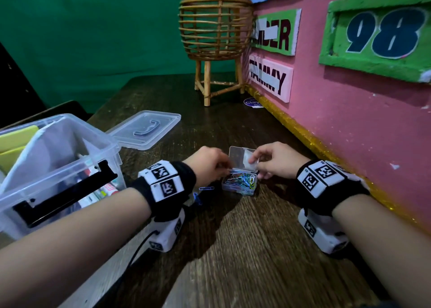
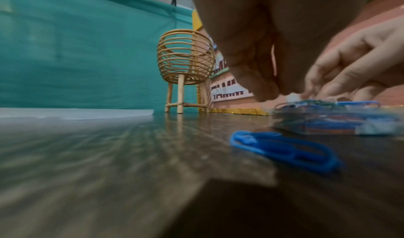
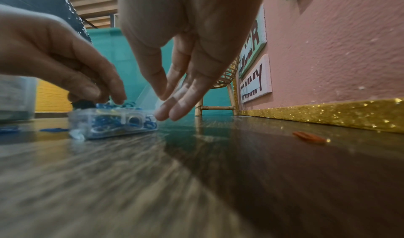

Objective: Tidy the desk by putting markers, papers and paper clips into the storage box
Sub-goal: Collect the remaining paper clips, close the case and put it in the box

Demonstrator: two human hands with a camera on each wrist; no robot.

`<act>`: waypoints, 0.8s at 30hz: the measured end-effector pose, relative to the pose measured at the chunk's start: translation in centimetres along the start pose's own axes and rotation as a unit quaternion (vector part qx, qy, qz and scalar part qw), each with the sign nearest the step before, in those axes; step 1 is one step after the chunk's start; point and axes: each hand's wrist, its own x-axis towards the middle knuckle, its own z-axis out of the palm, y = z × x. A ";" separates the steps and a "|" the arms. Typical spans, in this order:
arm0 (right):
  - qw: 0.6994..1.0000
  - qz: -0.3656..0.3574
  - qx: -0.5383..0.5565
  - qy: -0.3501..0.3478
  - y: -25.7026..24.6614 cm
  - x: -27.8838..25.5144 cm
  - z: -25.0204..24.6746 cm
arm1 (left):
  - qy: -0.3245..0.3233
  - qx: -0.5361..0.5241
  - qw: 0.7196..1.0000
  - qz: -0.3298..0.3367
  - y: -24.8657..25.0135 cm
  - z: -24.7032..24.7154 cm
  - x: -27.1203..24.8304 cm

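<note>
Clear storage box (image 1: 70,144) stands open at left. My left hand (image 1: 206,165) pinches clips into the small clip case (image 1: 240,181); my right hand (image 1: 275,160) pinches its raised lid (image 1: 242,157). Advice: seat all clips before closing. Count: two blue clips (image 1: 206,188) loose on the desk (image 1: 233,249).

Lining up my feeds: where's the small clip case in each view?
Head: clip case centre, between both hands.
Left wrist: right edge, blurred.
Right wrist: left of centre, on the desk.
Shared landmark: rattan basket behind it.
</note>
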 end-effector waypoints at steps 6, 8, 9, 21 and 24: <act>1.000 -0.002 -0.008 0.002 -0.1 0.1 0.0 | -0.124 0.042 0.991 -0.013 -2.9 -0.3 -4.2; 1.000 -0.004 -0.011 -0.001 -0.1 0.1 -0.1 | -0.155 0.009 0.988 -0.010 -3.5 -0.4 -5.0; 1.000 -0.005 -0.010 -0.002 -0.1 0.0 -0.1 | -0.158 -0.011 0.987 -0.007 -3.7 -0.5 -5.0; 1.000 0.004 -0.003 -0.001 -0.1 -0.1 -0.2 | -0.128 -0.077 0.987 -0.055 -3.4 -0.3 -4.1; 1.000 0.005 -0.005 -0.002 -0.1 -0.1 -0.2 | -0.115 -0.084 0.987 -0.068 -3.0 -0.1 -3.7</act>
